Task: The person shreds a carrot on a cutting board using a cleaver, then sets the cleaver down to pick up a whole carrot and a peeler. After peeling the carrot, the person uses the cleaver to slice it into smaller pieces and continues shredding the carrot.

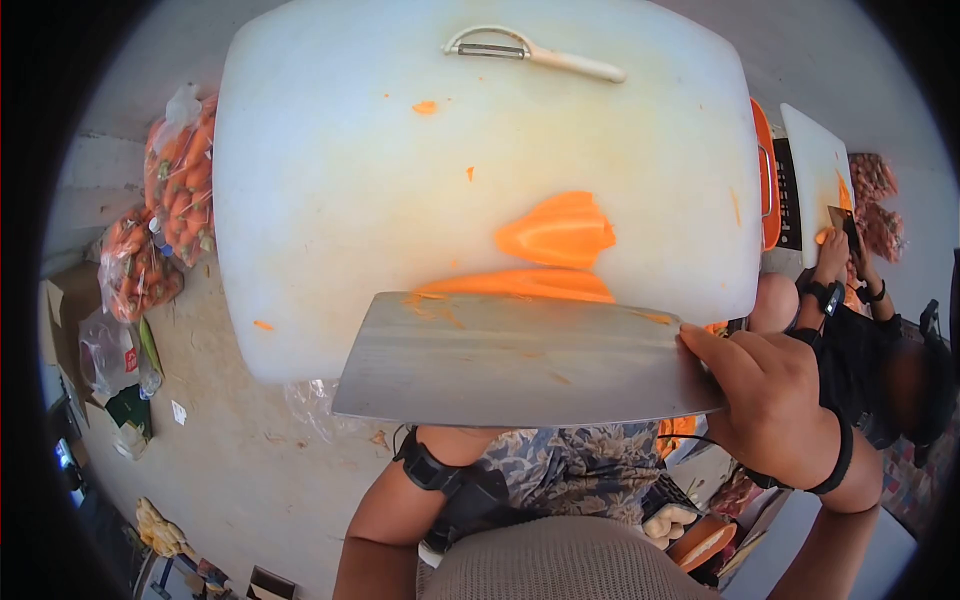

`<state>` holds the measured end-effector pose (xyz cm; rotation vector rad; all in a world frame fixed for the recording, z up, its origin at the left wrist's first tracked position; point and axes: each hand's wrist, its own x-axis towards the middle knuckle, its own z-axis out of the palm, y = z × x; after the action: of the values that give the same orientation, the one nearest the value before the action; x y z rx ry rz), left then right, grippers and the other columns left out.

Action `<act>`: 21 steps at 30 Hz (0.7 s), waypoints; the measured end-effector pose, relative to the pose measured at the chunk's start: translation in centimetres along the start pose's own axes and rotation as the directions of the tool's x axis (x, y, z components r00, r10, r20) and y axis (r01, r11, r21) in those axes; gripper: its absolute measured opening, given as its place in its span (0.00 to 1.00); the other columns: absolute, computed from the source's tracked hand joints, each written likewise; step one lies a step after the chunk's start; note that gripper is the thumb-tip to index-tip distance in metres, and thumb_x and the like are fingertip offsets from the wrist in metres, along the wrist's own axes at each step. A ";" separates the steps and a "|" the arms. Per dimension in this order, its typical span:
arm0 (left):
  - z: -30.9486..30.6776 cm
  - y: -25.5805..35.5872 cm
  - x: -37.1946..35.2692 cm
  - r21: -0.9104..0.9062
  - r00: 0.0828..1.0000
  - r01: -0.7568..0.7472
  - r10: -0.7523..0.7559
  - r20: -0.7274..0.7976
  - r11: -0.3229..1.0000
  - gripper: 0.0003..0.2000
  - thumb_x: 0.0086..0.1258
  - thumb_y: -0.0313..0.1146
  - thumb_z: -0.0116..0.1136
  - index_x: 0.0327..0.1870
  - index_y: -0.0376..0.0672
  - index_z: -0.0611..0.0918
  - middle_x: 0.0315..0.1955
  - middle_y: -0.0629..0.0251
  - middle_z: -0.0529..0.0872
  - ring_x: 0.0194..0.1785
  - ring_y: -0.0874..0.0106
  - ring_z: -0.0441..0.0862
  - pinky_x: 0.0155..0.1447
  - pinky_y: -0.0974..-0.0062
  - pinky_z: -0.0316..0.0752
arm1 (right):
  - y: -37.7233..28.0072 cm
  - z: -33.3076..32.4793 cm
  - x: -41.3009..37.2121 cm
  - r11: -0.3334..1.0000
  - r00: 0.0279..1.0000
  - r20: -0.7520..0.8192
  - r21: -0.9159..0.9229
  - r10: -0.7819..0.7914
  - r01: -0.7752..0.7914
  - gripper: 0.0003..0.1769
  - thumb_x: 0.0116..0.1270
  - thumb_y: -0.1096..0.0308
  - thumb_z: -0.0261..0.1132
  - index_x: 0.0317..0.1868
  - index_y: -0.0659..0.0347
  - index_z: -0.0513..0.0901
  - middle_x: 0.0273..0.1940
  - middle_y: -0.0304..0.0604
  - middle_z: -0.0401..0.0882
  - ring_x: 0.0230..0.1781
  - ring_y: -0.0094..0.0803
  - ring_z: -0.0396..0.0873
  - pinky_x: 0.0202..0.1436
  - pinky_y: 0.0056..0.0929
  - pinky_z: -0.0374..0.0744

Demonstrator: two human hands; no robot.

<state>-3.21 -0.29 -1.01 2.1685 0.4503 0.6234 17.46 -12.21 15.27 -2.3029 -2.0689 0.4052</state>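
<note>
My right hand is closed around the grip end of a wide cleaver, whose flat blade faces up at the board's near edge. Bits of orange cling to the steel. Just beyond the blade lies a long carrot piece, partly covered by it. A flat-cut carrot piece rests a little farther up the white cutting board. The blade hides the fingers of my left hand; only the wrist and a bit of the hand show below it. A white peeler lies near the far edge.
Bags of carrots stand on the floor left of the board. Small carrot scraps dot the board. At right, a co-worker's hand is at another cutting board with a knife. An orange container sits between the boards.
</note>
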 end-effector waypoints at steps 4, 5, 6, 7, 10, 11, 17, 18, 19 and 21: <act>0.0 -0.1 -0.5 0.032 1.000 -0.006 0.005 0.024 0.999 0.12 0.56 0.24 0.68 0.43 0.40 0.87 0.44 0.60 0.87 0.48 0.59 0.84 0.53 0.63 0.78 | 0.1 0.3 -0.4 1.000 1.000 -0.009 0.002 0.010 -0.010 0.26 0.45 0.77 0.67 0.50 0.66 0.82 0.23 0.39 0.74 0.19 0.33 0.75 0.22 0.32 0.72; 0.0 -0.3 -0.6 0.044 0.999 -0.008 0.006 0.035 0.999 0.13 0.56 0.25 0.68 0.43 0.40 0.87 0.44 0.59 0.87 0.48 0.59 0.84 0.53 0.63 0.78 | 0.2 0.2 -0.3 1.000 1.000 -0.006 -0.007 0.010 -0.010 0.26 0.45 0.77 0.67 0.50 0.66 0.83 0.23 0.39 0.74 0.19 0.33 0.75 0.22 0.32 0.72; 0.0 -0.3 -0.8 0.051 0.999 -0.010 0.007 0.044 0.999 0.13 0.56 0.25 0.68 0.43 0.40 0.87 0.44 0.59 0.87 0.48 0.59 0.84 0.53 0.63 0.78 | 0.2 0.2 -0.3 1.000 1.000 -0.001 -0.014 0.008 -0.008 0.26 0.45 0.77 0.68 0.49 0.66 0.83 0.23 0.39 0.74 0.19 0.33 0.75 0.22 0.32 0.72; 0.0 -0.4 -1.0 0.060 0.999 -0.011 0.007 0.053 0.998 0.13 0.56 0.25 0.68 0.44 0.40 0.87 0.44 0.59 0.87 0.48 0.59 0.84 0.53 0.63 0.78 | 0.2 0.2 -0.3 1.000 1.000 0.002 -0.011 0.006 -0.006 0.26 0.45 0.77 0.68 0.49 0.66 0.83 0.23 0.39 0.74 0.19 0.33 0.75 0.22 0.32 0.72; -0.2 -0.6 -1.4 0.083 0.997 -0.008 0.001 0.079 0.997 0.13 0.57 0.26 0.68 0.44 0.40 0.87 0.44 0.59 0.87 0.48 0.58 0.84 0.53 0.63 0.77 | 0.3 0.2 -0.2 1.000 1.000 0.023 -0.018 0.006 -0.005 0.28 0.42 0.76 0.69 0.50 0.65 0.83 0.24 0.38 0.74 0.19 0.33 0.75 0.22 0.32 0.72; -0.2 -0.7 -1.6 0.086 0.996 -0.008 0.000 0.086 0.996 0.13 0.57 0.27 0.68 0.44 0.40 0.87 0.45 0.59 0.87 0.48 0.58 0.83 0.53 0.63 0.77 | 0.3 0.3 -0.2 1.000 0.999 0.034 -0.029 0.006 -0.005 0.29 0.40 0.76 0.70 0.50 0.65 0.83 0.24 0.38 0.74 0.19 0.33 0.75 0.22 0.33 0.72; 0.0 -0.9 -1.9 0.085 0.993 -0.024 0.013 0.119 0.996 0.13 0.59 0.29 0.68 0.46 0.40 0.86 0.45 0.58 0.87 0.49 0.58 0.83 0.54 0.62 0.77 | 0.5 0.5 0.1 1.000 0.997 0.078 -0.017 0.011 -0.010 0.32 0.36 0.75 0.70 0.50 0.65 0.82 0.26 0.39 0.74 0.21 0.34 0.76 0.23 0.33 0.73; 0.0 -0.9 -1.9 0.086 0.993 -0.028 0.018 0.120 0.996 0.13 0.59 0.29 0.68 0.46 0.40 0.86 0.45 0.58 0.87 0.49 0.58 0.83 0.54 0.62 0.77 | 0.5 0.6 0.1 1.000 0.997 0.079 -0.010 0.020 -0.019 0.33 0.35 0.75 0.70 0.50 0.64 0.82 0.26 0.39 0.74 0.21 0.35 0.76 0.24 0.33 0.73; 0.1 -0.8 -1.9 0.081 0.992 -0.032 0.021 0.125 0.996 0.13 0.59 0.29 0.68 0.46 0.40 0.86 0.46 0.58 0.87 0.49 0.58 0.83 0.54 0.62 0.77 | 0.6 0.6 0.2 1.000 0.996 0.084 -0.013 0.020 -0.019 0.33 0.35 0.75 0.70 0.50 0.64 0.82 0.26 0.39 0.74 0.21 0.35 0.76 0.24 0.33 0.73; 0.2 -0.9 -1.8 0.077 0.990 -0.037 0.027 0.135 0.996 0.13 0.59 0.30 0.68 0.46 0.40 0.86 0.46 0.58 0.87 0.49 0.57 0.83 0.54 0.62 0.76 | 0.7 0.6 0.3 1.000 0.997 0.075 -0.016 0.019 -0.018 0.33 0.34 0.75 0.70 0.50 0.63 0.81 0.26 0.39 0.74 0.21 0.36 0.77 0.24 0.34 0.73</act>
<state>-4.65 -0.77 -2.36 2.2802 0.3742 0.4805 18.03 -12.09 14.51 -2.3528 -2.0923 0.4860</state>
